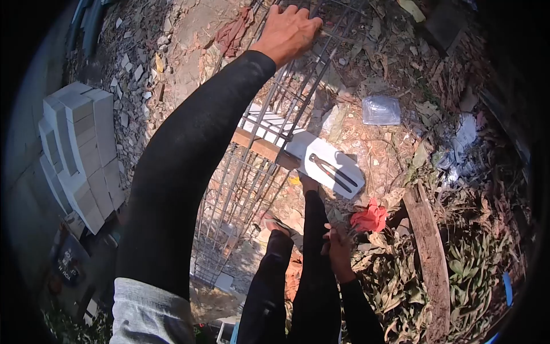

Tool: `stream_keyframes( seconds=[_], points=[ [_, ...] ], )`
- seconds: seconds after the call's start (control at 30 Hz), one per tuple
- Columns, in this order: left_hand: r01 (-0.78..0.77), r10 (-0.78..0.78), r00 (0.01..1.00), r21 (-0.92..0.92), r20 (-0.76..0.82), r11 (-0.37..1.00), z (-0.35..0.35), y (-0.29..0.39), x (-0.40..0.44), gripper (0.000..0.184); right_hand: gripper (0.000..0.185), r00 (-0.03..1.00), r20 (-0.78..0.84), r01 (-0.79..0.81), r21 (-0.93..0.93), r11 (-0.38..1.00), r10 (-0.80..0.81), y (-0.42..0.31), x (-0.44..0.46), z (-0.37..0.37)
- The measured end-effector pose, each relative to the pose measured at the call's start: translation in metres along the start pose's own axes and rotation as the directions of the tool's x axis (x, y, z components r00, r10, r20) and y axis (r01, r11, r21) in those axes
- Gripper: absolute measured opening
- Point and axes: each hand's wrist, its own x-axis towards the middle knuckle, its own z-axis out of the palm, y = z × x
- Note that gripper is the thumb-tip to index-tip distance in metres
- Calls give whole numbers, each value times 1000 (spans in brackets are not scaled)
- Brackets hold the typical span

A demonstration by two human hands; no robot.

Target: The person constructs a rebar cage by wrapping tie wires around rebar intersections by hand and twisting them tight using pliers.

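Observation:
A long rebar cage (pixel 298 94) runs from the top centre down to the lower left. Near its top end, my left hand (pixel 289 34) has its fingers wrapped over the bars. Lower down, my right hand (pixel 338 249) is in front of my leg, fingers curled; thin strands show by the fingertips, too small to make out. Black-handled pincers (pixel 332 172) lie on a white slab (pixel 309 148), whose other end passes under the cage. A brown wooden bar (pixel 258 146) crosses the cage beside the slab.
White blocks (pixel 83 137) are stacked at the left. A clear plastic packet (pixel 381 110) lies right of the cage, and a crumpled red item (pixel 369 217) near my right hand. A wooden plank (pixel 429 258) lies among dry leaves. My sandalled foot (pixel 278 225) is beside the cage.

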Motion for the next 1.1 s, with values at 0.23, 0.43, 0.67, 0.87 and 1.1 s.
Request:
stream_keyframes(
  seconds=[0.23, 0.43, 0.67, 0.87, 1.1],
  points=[
    [3, -45, 995, -442, -84, 897, 48, 15, -50, 32, 36, 969, -22, 218, -399, 891, -247, 6, 33, -31],
    [616, -477, 765, -710, 433, 341, -19, 81, -172, 62, 30, 895, 147, 426, -558, 712, -420, -99, 48, -15],
    [689, 225, 444, -170, 867, -704, -69, 187, -333, 37, 12, 652, 655, 740, -658, 136, -381, -185, 38, 50],
    [352, 222, 462, 52, 859, -935, -68, 197, -356, 28, 15, 623, 713, 782, -562, 269, -322, -191, 29, 72],
    [682, -69, 633, -597, 771, -422, -32, 164, -366, 38, 18, 698, 683, 705, -708, 39, -217, -200, 47, 97]
  ],
)
